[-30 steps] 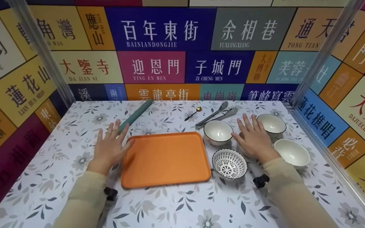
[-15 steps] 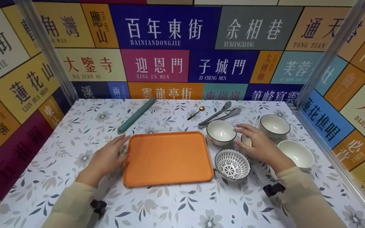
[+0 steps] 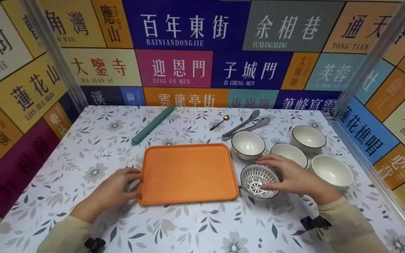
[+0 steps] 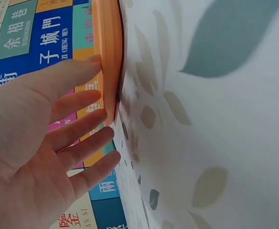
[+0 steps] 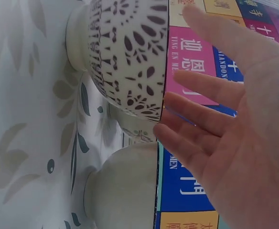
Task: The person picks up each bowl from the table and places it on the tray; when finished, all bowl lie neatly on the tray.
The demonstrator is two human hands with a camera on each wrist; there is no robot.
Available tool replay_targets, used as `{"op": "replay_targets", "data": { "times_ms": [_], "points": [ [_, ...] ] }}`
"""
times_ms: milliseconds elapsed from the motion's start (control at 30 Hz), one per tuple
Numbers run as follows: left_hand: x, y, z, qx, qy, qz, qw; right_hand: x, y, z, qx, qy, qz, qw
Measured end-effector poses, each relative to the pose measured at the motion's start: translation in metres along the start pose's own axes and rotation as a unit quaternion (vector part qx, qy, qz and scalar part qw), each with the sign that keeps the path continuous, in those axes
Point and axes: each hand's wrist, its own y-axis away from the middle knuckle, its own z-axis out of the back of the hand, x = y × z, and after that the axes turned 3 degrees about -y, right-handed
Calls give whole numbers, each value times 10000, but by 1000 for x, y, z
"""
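My left hand [image 3: 109,193] is at the left edge of an orange tray [image 3: 188,174]. In the left wrist view its fingers are spread and nearly straight, with thumb and fingertips at the tray's rim [image 4: 110,52]. My right hand [image 3: 295,177] hovers over the right side of a black-and-white patterned bowl [image 3: 253,179], thumb above the bowl's inside. From the right wrist, the loosely extended fingers lie by the rim of that bowl [image 5: 130,62]; whether they touch it I cannot tell. Neither hand grips anything.
Several plain white bowls with dark rims, such as one behind the patterned bowl [image 3: 248,143] and one at the right [image 3: 332,170], cluster on the right. Grey tongs [image 3: 241,123], a small gold-ended spoon [image 3: 220,123] and a green roll [image 3: 153,124] lie at the back.
My left hand has come down and toward me along the tray's left edge. The right hand has moved from above the white bowls toward me, to the patterned bowl.
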Motion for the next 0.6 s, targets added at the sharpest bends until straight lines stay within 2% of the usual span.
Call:
{"op": "replay_targets", "data": {
  "times_ms": [167, 400, 600],
  "points": [
    [2, 4, 1, 56, 112, -35, 9999, -3, 5, -3, 142, -20, 20, 9999],
    [6, 2, 2, 94, 215, -61, 9997, -8, 10, -6, 66, -237, 245, 9994],
    [11, 3, 1, -8, 304, -65, 9995, -10, 12, -10, 4, -335, 148, 9993]
  ]
}}
